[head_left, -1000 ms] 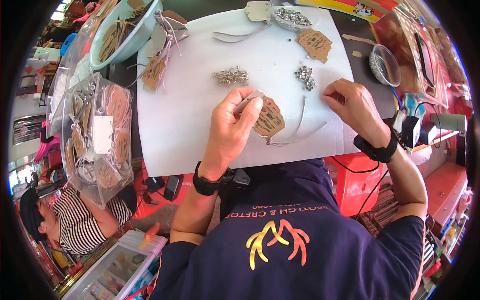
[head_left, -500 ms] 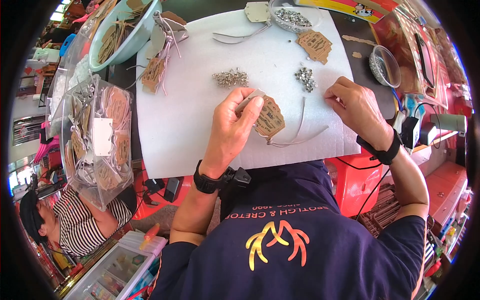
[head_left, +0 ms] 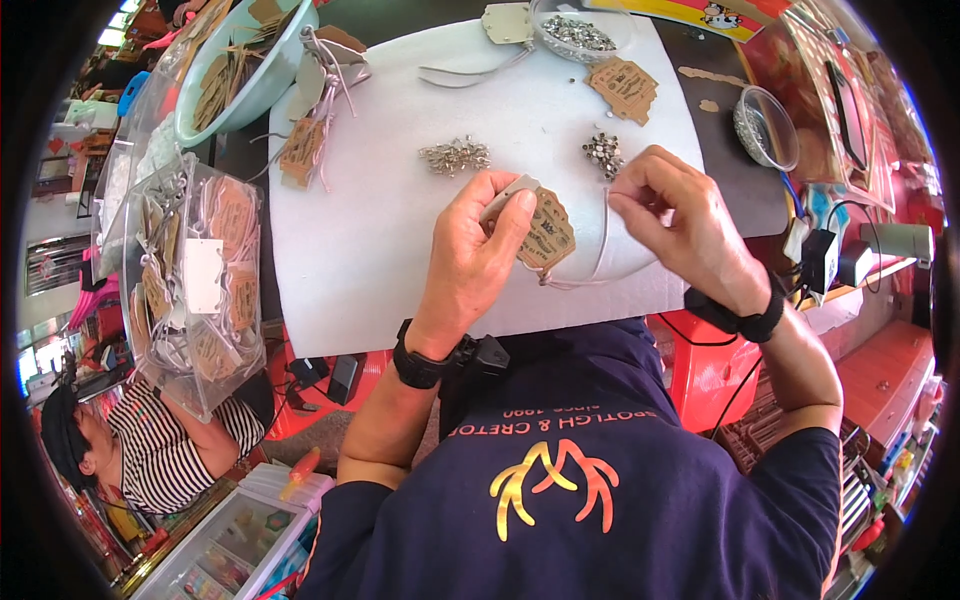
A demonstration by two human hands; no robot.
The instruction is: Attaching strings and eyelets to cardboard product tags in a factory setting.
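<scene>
My left hand (head_left: 478,245) pinches a brown kraft-paper tag (head_left: 548,232) with dark print, together with a pale piece at its upper left edge. From the tag's lower corner hangs a thin pale cord (head_left: 601,250), whose upper end runs up to my right fingertips. My right hand (head_left: 668,208) is bent, thumb and fingers drawn together; whether they grip the cord or something small is hidden. Just beyond those fingers lies a small heap of shiny metal caps (head_left: 604,153). Left of it is a pile of silver rivets (head_left: 455,156).
A white foam sheet (head_left: 360,260) covers the work surface. Around it are a clear dish of metal pieces (head_left: 575,36), another clear dish (head_left: 765,130), a loose brown tag (head_left: 622,90), a pale blue basin (head_left: 200,125) and a clear box of tags (head_left: 205,275). Another person (head_left: 165,450) sits at the left.
My right hand has moved left, closer to the metal caps and the cord. My left hand has shifted slightly right with the tag.
</scene>
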